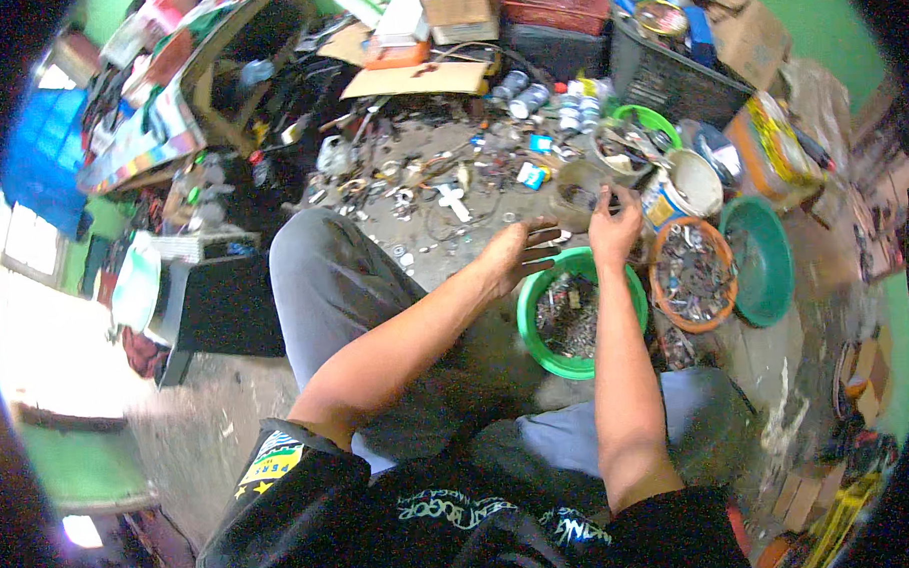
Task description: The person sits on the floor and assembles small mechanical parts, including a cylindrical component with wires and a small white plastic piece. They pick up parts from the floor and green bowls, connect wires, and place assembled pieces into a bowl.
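My left hand is held open, fingers stretched to the right, just above the left rim of a bright green basin. It holds nothing that I can see. To its right, my right hand is raised with thumb and fingers drawn together in a pinch. Whatever may be between those fingertips is too small to make out. They are beside a greyish round tub that stands behind the basin. Small mixed metal bits fill the bottom of the basin, partly hidden by my right forearm.
Right of the basin are an orange basin of small parts, a dark green basin and a white bucket. Loose scrap and wires litter the floor ahead. Farther back stand a black crate, spray cans and flattened cardboard.
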A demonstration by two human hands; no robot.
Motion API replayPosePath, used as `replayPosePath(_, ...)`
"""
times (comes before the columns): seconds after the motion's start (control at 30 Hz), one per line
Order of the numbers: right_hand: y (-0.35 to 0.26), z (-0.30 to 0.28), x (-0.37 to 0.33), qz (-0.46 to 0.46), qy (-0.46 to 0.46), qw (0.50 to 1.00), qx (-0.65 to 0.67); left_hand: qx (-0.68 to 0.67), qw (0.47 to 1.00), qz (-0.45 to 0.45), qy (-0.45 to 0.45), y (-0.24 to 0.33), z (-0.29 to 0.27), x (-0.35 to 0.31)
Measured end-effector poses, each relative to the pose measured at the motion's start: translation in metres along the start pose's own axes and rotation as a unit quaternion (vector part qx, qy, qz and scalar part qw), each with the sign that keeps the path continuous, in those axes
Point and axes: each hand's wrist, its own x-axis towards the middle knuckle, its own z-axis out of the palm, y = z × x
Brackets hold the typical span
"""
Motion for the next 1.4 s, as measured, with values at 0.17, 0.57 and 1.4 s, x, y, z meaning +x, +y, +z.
replayPosePath(0.17, -0.040, 0.041, -0.030, 0.016, -0.195, 0.981, 0.005, -0.031, 0.996, 0.031, 0.078, 0.001, -0.068, -0.045)
replayPosePath(0.57, -0.098, 0.061, -0.056, -0.105, -0.360, 0.926, -0.035, -0.032, 0.986, 0.111, 0.120, 0.011, -0.128, -0.079)
replayPosePath(1.4, -0.321, 0.217, -0.041, -0.381, -0.646, 0.617, -0.237, 0.144, 0.858, 0.283, 0.404, -0.003, -0.314, -0.119)
